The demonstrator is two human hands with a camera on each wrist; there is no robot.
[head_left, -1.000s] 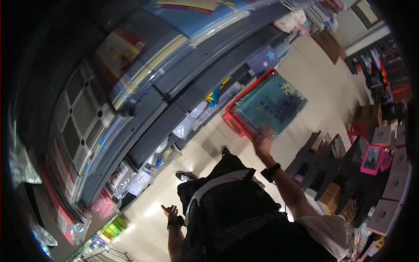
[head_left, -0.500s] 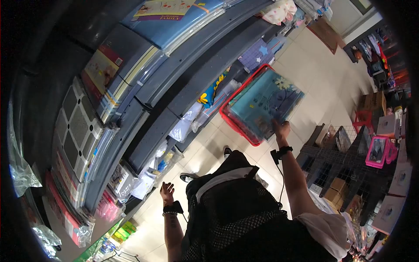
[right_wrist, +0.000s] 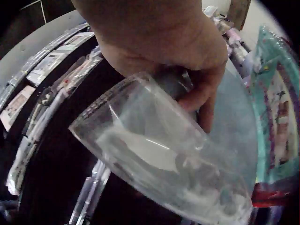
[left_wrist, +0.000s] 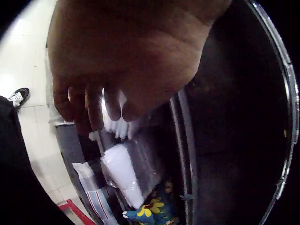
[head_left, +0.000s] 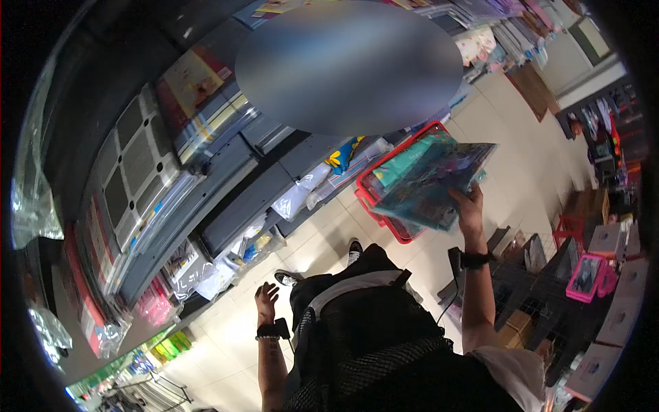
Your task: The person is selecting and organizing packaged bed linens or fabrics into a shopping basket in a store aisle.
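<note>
The right hand (head_left: 472, 213) grips the near edge of a teal package in clear plastic (head_left: 439, 185), tilted above a red basket (head_left: 410, 239). Seen from the right wrist, thumb and fingers of the right hand (right_wrist: 164, 42) pinch the crinkled clear wrapper (right_wrist: 154, 145). Other teal packages (head_left: 405, 165) lie inside the basket. The left hand (head_left: 266, 302) hangs in the air near the lower shelf, fingers loosely bent, holding nothing. In the left wrist view the left hand (left_wrist: 126, 56) is above white wrapped goods (left_wrist: 123, 171).
Shelves with packaged textiles (head_left: 130, 172) run along the left. A wire rack (head_left: 508, 281) with boxes stands at the right, near a pink-framed case (head_left: 585, 276). The basket and the person's shoes (head_left: 287, 278) are on the tiled floor (head_left: 504, 103). A blurred oval hides part of the upper shelf.
The right hand has lifted the upper teal package and tilted it, uncovering other packages in the basket. The left hand remains empty near the lower shelf.
</note>
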